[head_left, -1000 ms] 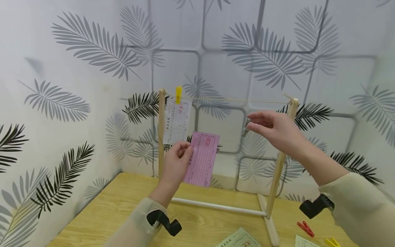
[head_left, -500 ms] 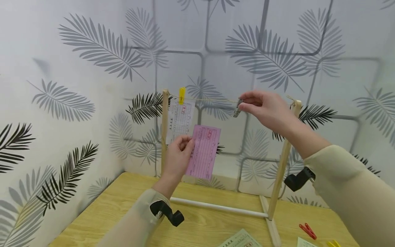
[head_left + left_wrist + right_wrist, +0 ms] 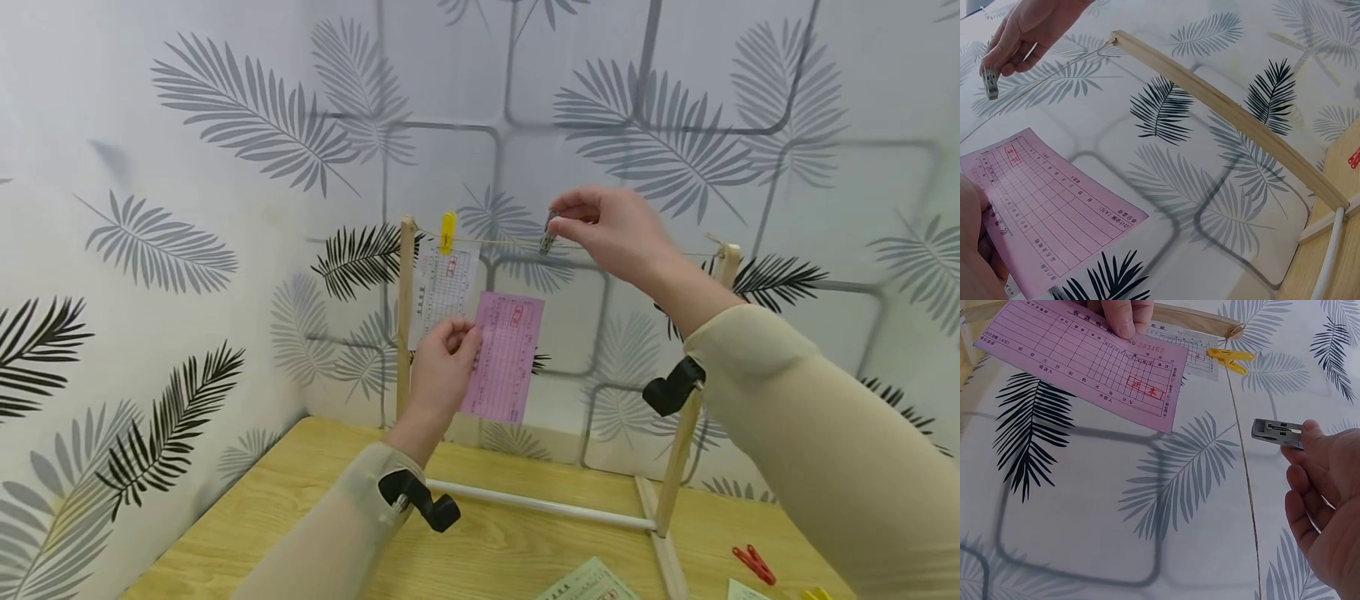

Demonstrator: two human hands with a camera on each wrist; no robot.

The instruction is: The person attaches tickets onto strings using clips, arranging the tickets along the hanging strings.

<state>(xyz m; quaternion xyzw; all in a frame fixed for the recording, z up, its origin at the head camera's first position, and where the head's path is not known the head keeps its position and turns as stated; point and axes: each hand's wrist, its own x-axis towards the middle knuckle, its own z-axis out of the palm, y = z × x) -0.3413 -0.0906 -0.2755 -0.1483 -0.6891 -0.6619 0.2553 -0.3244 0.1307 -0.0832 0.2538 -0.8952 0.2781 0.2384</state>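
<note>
My left hand [image 3: 441, 367] pinches a pink receipt slip [image 3: 506, 358] by its left edge, just below the string [image 3: 498, 242]. Printed rows and a red stamp show on the slip. Between thumb and fingers of my right hand [image 3: 611, 229] is a grey clothespin [image 3: 1275, 432], held close to the string, above and right of the slip. A white receipt [image 3: 442, 287] hangs at the string's left end under a yellow clothespin [image 3: 447, 232]; the slip and left hand overlap its lower part in the head view.
The string spans a wooden frame with a right post [image 3: 678, 467] and a white lower rod [image 3: 540, 504]. On the wooden table [image 3: 330, 467] lie a green slip [image 3: 591, 582], a red clothespin [image 3: 754, 564] and a yellow clothespin [image 3: 816, 594]. A patterned wall stands behind.
My right hand has moved left and up with the grey clothespin, from below the string to its height. My left hand has raised the pink slip a little.
</note>
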